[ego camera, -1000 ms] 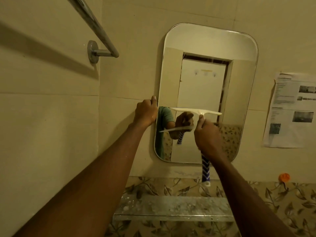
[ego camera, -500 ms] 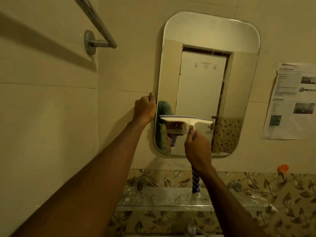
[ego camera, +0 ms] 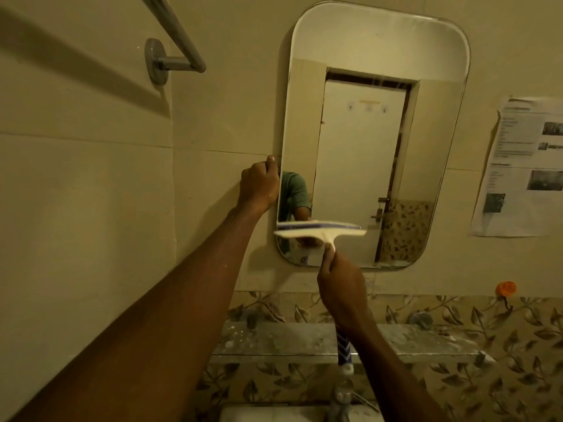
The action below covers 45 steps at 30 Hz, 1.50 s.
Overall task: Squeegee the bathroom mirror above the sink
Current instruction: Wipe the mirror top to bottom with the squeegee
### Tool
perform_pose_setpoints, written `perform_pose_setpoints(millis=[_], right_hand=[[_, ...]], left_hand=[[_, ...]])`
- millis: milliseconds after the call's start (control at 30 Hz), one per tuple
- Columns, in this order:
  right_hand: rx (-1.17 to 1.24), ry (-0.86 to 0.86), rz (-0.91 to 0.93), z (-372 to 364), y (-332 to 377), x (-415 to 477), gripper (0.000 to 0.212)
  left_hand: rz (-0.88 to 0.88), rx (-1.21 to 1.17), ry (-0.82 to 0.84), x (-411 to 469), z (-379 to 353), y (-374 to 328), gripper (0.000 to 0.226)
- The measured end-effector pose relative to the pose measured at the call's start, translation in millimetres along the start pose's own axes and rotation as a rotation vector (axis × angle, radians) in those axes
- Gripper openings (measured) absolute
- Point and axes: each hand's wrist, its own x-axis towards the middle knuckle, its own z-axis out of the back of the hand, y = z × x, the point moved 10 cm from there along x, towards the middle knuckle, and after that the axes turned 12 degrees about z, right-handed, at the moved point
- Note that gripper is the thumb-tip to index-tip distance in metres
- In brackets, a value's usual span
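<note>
A tall mirror (ego camera: 426, 50) with rounded corners hangs on the beige tiled wall. My left hand (ego camera: 259, 185) is closed on the mirror's left edge at mid height. A white squeegee (ego camera: 316, 232) lies level against the lower left part of the glass. Its blue-and-white striped handle (ego camera: 343, 348) sticks out below my right hand (ego camera: 341, 287), which grips the handle just under the blade. The glass reflects a white door, an arm and the squeegee.
A grey towel rail (ego camera: 176, 41) crosses the upper left wall. Printed paper sheets (ego camera: 524, 169) hang right of the mirror, above an orange hook (ego camera: 505, 289). A speckled glass shelf (ego camera: 289, 339) runs under the mirror, above a tap (ego camera: 342, 397) and the white sink rim (ego camera: 274, 414).
The squeegee and my right hand have slid down and to the left on the glass. My left hand has stayed on the mirror's left edge. The view has tilted downward.
</note>
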Motion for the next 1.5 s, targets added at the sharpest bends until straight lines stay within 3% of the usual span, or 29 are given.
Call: perform_pose_setpoints(millis=[100, 367, 633, 867, 1100, 1367, 1500], right_hand=[[0.018, -0.022, 0.013, 5.6, 6.1, 14.9, 0.033], [-0.094, 0.146, -0.026, -24.4, -31.1, -42.8, 0.036], [-0.049, -0.069, -0.02, 28.3, -48.2, 8.9, 0.045], [-0.066, 0.089, -0.096, -10.0, -62.3, -48.7, 0.039], [-0.07, -0.008, -0.043, 17.4, -47.0, -12.2, 0.038], [-0.093, 0.129, -0.126, -15.9, -88.6, -66.5, 0.044], [-0.015, 0.033, -0.118, 18.8, -83.4, -54.5, 0.031]], left_hand=[[-0.002, -0.002, -0.01, -0.6, 1.0, -0.3, 0.055], [-0.009, 0.006, -0.01, -1.2, 0.0, -0.9, 0.054], [-0.023, 0.026, -0.034, -3.8, 2.1, -2.4, 0.053], [-0.011, 0.008, -0.019, -5.8, 3.8, -3.3, 0.054], [0.001, 0.008, -0.021, -11.8, 6.0, -6.3, 0.054], [0.04, -0.017, 0.014, -17.3, 7.6, -6.1, 0.055], [0.101, -0.08, 0.081, -11.3, 9.0, -5.7, 0.049]])
